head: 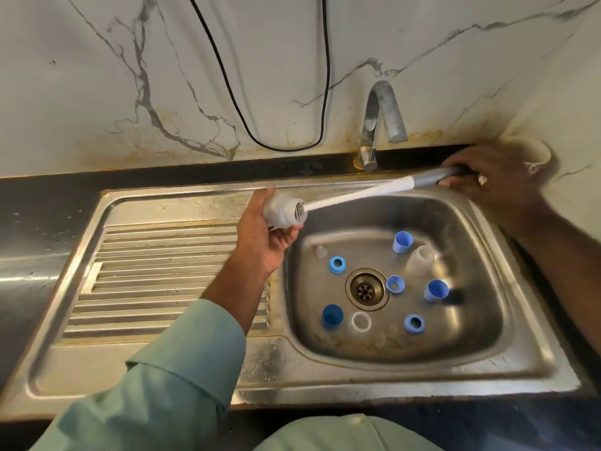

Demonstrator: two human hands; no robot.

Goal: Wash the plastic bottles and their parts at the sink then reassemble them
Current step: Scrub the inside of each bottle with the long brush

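Over the sink (pixel 325 379), left hand (pixel 260 236) grips the sprayer head (pixel 286 211); right hand (pixel 494 180), blurred, holds its hose (pixel 357 195).

basin floor (pixel 455 340): caps (pixel 337 264) and rings (pixel 361 320) scattered round drain (pixel 367 289) | hose (pixel 357 194) spans far rim, held both ends | tap (pixel 382 115) overhangs far edge | left drainboard (pixel 156 275) bare
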